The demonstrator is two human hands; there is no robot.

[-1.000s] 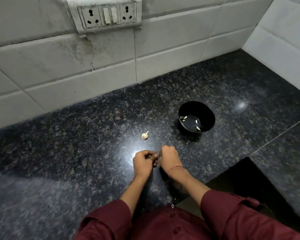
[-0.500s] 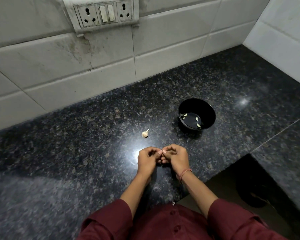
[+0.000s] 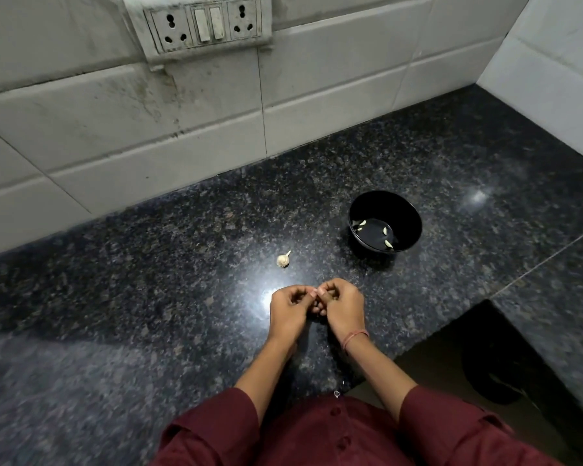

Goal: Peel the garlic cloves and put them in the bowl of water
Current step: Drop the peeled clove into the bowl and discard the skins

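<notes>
Several cloves (image 3: 388, 244) in bowl (image 3: 405, 212), left hand (image 3: 287, 312) touching right hand (image 3: 346, 308)

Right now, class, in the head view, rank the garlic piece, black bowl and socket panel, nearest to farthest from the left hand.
1. garlic piece, just beyond the left hand.
2. black bowl, farther right.
3. socket panel, up on the wall.

Dim light from overhead. A bright glare patch sits mid-tabletop (image 3: 148, 264), with a fainter one at the far right. A broad shadow crosses the near left, where the stone looks soft. The bowl (image 3: 401, 213) shadows its near side. Wall tiles (image 3: 115, 112) bow toward the edges.
</notes>
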